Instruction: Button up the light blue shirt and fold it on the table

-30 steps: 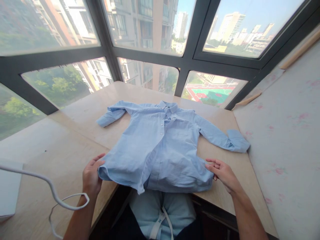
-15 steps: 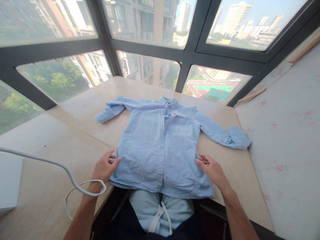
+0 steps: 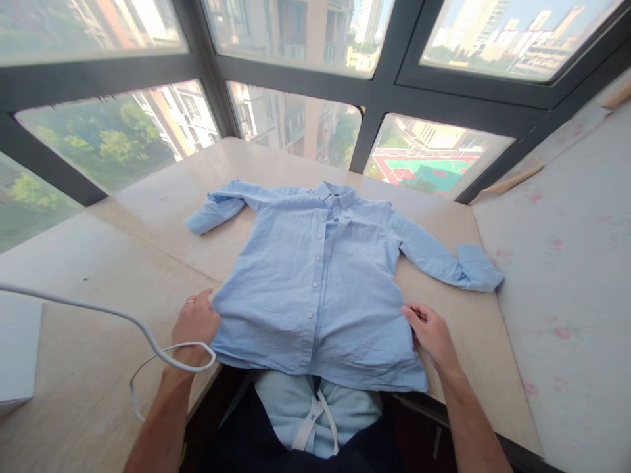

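A light blue button-up shirt (image 3: 276, 282) lies front side up, collar away from me. Its sleeves are spread out to both sides, with their ends folded. At its left side edge my left hand (image 3: 196, 322) is closed on the fabric; part of the fingers is hidden. My right hand (image 3: 434, 332) pinches the opposite side edge between thumb and fingers. The bottom hem hangs slightly past the near edge of the pale tabletop (image 3: 138, 263), above my lap.
A white cable (image 3: 123, 312) loops over my left wrist. Beside it at the far left sits a white box-like object (image 3: 17, 348). Dark-framed windows (image 3: 296, 82) border the back, and a flowered wall (image 3: 562, 263) closes the right side.
Both hands have moved outward, drawing the shirt's lower sides apart, so its body lies wider and flatter. The view has also tilted down a little.
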Demonstrator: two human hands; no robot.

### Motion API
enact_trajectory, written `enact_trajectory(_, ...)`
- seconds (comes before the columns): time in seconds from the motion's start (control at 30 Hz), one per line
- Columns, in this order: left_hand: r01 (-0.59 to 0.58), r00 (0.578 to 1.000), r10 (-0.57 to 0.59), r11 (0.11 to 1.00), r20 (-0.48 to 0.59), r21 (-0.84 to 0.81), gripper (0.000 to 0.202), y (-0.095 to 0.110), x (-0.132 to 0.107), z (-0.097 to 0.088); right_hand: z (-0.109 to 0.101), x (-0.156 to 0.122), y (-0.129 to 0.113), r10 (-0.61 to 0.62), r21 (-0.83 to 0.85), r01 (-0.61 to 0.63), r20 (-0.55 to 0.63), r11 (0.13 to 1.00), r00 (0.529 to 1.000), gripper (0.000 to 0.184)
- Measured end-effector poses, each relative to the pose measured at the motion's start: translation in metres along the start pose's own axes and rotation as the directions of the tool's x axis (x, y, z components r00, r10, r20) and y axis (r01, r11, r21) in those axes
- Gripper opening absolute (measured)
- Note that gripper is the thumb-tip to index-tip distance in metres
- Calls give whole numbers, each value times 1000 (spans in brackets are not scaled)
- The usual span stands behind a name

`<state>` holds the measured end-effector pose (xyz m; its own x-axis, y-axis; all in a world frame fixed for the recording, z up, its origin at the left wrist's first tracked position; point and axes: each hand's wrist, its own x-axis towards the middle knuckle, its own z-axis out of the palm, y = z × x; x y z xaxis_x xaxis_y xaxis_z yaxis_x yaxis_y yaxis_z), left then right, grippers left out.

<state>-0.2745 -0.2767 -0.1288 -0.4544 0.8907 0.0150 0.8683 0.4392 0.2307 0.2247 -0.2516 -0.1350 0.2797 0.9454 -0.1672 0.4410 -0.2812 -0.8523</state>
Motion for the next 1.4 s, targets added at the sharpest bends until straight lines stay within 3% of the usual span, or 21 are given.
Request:
enact_trajectory(0.07, -101, 990, 96, 994, -101, -38, 43, 11, -3, -2, 1, -3, -2, -46, -64, 44, -30, 997, 999, 46)
enact_trajectory(0.17, -308, 937, 266, 934, -225, -179, 41, 39, -16, -5, 6, -10, -13, -199, -189, 168, -155, 967, 968, 45)
enact_trajectory(0.23, -426, 901, 370, 853, -224, -302, 39, 63, -30, -6, 14, -19, -27, -378, -270, 313, -237, 911, 895, 37)
enact_trajectory(0.3, -507, 853, 508, 754, -119, -418, 33, 88, -47, -3, 26, -30, -43, -562, -318, 484, -232, 815, 794, 25)
enact_trajectory(0.33, -530, 821, 568, 714, -65, -457, 30, 100, -55, 0, 35, -36, -51, -640, -317, 572, -183, 757, 746, 21)
enact_trajectory(0.4, -536, 791, 612, 701, 11, -471, 26, 120, -68, 8, 54, -46, -63, -752, -235, 735, 25, 636, 659, 20)
enact_trajectory(0.5, -509, 815, 575, 765, 65, -394, 25, 136, -74, 19, 82, -48, -66, -766, -67, 820, 320, 569, 558, 24)
enact_trajectory(0.57, -477, 845, 527, 819, 92, -319, 26, 139, -72, 23, 95, -42, -56, -738, -26, 787, 330, 616, 589, 22)
enact_trajectory(0.63, -433, 874, 471, 866, 117, -252, 28, 138, -69, 23, 99, -32, -43, -705, -31, 734, 252, 679, 663, 22)
enact_trajectory(0.77, -391, 889, 427, 895, 163, -215, 32, 134, -63, 19, 90, -16, -25, -640, -40, 650, 132, 759, 757, 22)
enact_trajectory(1.03, -476, 834, 536, 818, 131, -322, 28, 133, -66, 22, 86, -11, -30, -599, -22, 608, 146, 794, 787, 19)
enact_trajectory(1.17, -501, 822, 563, 786, 85, -361, 30, 136, -75, 27, 99, -22, -39, -621, -10, 633, 182, 774, 763, 19)
enact_trajectory(1.33, -449, 862, 504, 802, 45, -393, 15, 142, -78, 30, 127, -43, -54, -710, 86, 732, 342, 676, 615, 21)
enact_trajectory(1.4, -431, 868, 494, 802, 54, -413, 8, 142, -75, 28, 135, -45, -58, -718, 71, 756, 381, 651, 583, 21)
